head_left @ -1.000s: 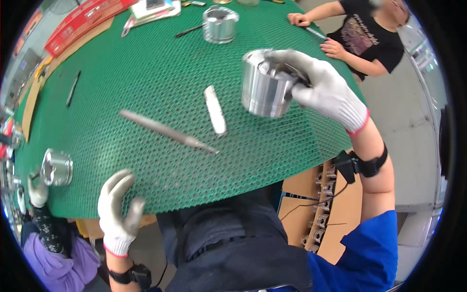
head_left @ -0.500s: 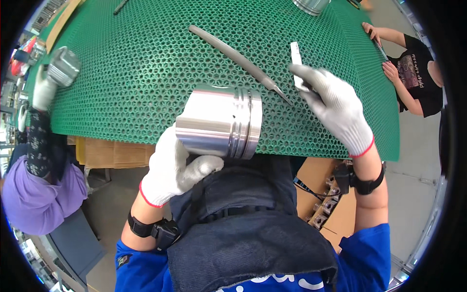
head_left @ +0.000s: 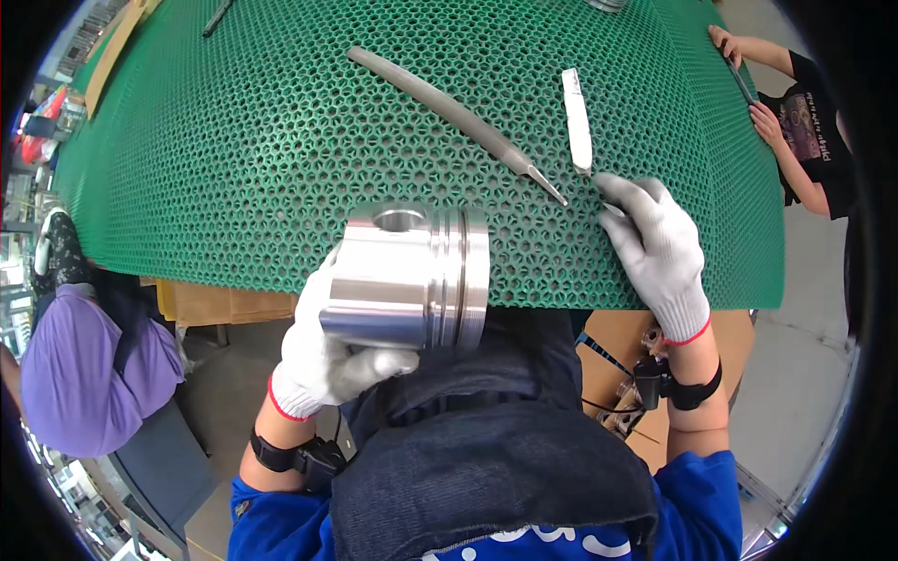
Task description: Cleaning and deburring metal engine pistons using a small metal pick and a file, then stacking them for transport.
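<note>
My left hand (head_left: 323, 346), in a white knit glove with a red cuff edge, grips a shiny metal piston (head_left: 388, 276) from its left and underside. The piston lies sideways over the near edge of the green mat, its ring grooves to the right and the round pin hole showing on top. My gloved right hand (head_left: 659, 248) rests at the mat's right part, fingers bent and thumb apart, with nothing visible between them. Just beyond its fingertips lies a narrow white-wrapped strip (head_left: 578, 122). A grey half-round file (head_left: 440, 101) lies slantwise, its pointed tang toward my right hand.
The green honeycomb mat (head_left: 234, 187) covers the table. Another metal part (head_left: 608, 4) stands at the far edge, and a dark tool (head_left: 217, 17) lies far left. Cardboard boxes sit below the table. A co-worker's hands (head_left: 762, 122) hold a thin tool at right; a person in purple (head_left: 94, 374) is at left.
My right hand has drawn back toward me off the white strip. The piston in my left hand has come nearer and turned, bringing its pin hole into view.
</note>
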{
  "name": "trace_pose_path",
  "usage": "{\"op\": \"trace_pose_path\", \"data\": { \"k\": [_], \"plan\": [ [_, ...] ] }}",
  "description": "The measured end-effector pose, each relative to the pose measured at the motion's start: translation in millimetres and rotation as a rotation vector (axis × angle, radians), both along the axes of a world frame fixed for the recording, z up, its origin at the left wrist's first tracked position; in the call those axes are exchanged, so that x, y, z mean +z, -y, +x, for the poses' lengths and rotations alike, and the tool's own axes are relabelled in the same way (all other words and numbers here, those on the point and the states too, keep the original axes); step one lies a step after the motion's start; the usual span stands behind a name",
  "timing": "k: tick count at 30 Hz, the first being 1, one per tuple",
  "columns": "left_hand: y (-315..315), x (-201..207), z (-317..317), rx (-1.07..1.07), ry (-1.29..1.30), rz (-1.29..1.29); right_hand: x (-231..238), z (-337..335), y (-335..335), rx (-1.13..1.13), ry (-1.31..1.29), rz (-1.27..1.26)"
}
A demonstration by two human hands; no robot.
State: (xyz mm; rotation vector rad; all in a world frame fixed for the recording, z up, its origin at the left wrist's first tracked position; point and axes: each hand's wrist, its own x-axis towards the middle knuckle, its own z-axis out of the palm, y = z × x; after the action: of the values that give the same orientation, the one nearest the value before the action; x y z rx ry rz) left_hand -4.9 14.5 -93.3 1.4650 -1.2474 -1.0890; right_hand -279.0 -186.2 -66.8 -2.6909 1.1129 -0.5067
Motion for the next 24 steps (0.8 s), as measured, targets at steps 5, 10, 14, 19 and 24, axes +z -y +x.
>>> {"op": "trace_pose_path", "data": {
  "k": [5,10,14,19,24],
  "plan": [
    [0,12,-2,0.379,-0.390,-0.155,21,53,8,0.085,-0.133,-0.095],
    [-6,7,39,0.186,-0.837,-0.431,16,58,35,-0.100,-0.256,-0.023],
    [2,12,47,-0.051,-0.761,-0.723,10,49,45,-0.140,-0.277,-0.009],
    [-7,11,41,0.082,-0.900,-0.693,6,32,46,-0.120,-0.313,-0.115],
    [-16,31,25,0.138,-1.057,-0.650,42,43,-38,0.605,0.265,-0.074]
  ]
}}
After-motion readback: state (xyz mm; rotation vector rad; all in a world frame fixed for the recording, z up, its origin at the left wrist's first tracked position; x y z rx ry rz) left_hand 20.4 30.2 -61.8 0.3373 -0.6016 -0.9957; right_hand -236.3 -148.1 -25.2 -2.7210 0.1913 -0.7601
